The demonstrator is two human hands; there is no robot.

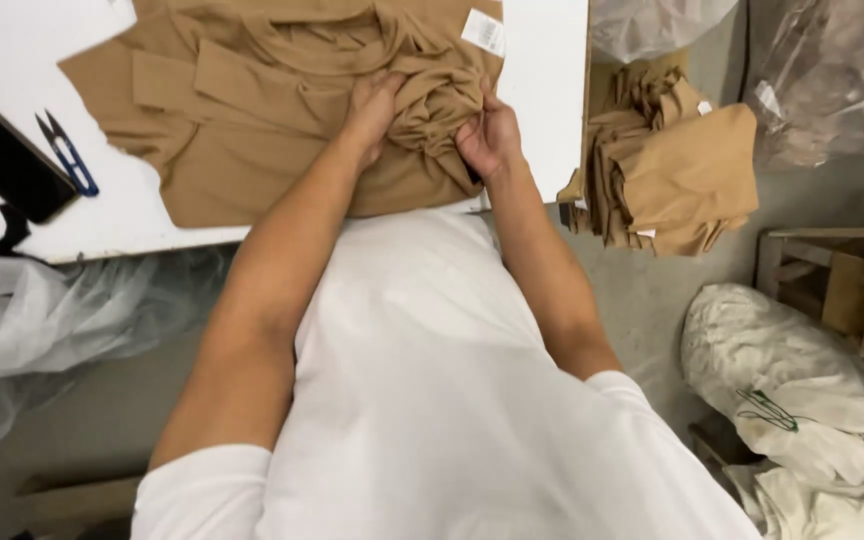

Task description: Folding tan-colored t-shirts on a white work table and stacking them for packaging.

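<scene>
Item: tan knit garment (pixel 252 120), spread and partly bunched on a white tabletop (pixel 542 90), upper centre of the frame. A white label (pixel 483 31) sits at its upper right edge.

Left hand (pixel 372 110): laid on the garment at centre top, fingers curled down into a gathered fold; grip closed on the cloth.

Right hand (pixel 489 135): just right of the left hand, at the near edge of the garment; thumb and fingers pinched together on the same bunch of fabric.

Both bare forearms run up from the lower part of the frame, over a white shirt (pixel 422 400) worn by the person.

Also on the tabletop, upper left: blue-handled thread snips (pixel 67 152), lying just left of the garment, and a flat black object (pixel 2 150) beside them at the frame's left edge.

Right of the tabletop, upper right: a stack of folded tan garments (pixel 677 170). Above it, clear plastic bags (pixel 822 80).

Lower right: a heap of white cloth (pixel 792 390), beside a wooden frame (pixel 832 270).

Left, below the tabletop: clear plastic sheeting (pixel 42 310).
</scene>
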